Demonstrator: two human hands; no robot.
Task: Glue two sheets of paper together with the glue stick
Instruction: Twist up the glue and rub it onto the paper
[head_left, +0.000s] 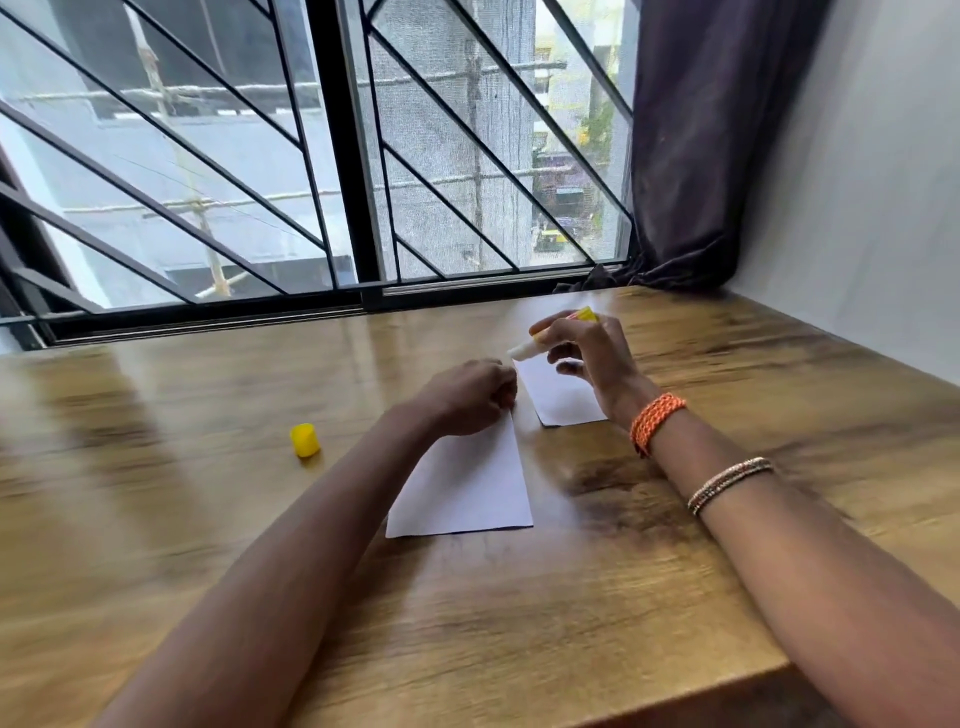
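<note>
Two white sheets lie on the wooden table (597, 597). The nearer sheet (467, 488) lies in the middle; my left hand (467, 395) rests on its far edge with fingers curled, and whether it pinches the paper is hidden. The smaller-looking far sheet (558, 397) lies just to the right, partly under my right hand (592, 358). That hand grips the uncapped yellow glue stick (524, 351), white tip pointing left and down, just above the far sheet's top left corner.
The yellow glue cap (304, 439) lies on the table to the left of the sheets. A barred window (343, 156) runs along the far edge, a dark curtain (701, 130) hangs at the back right, and a white wall (857, 208) bounds the right side.
</note>
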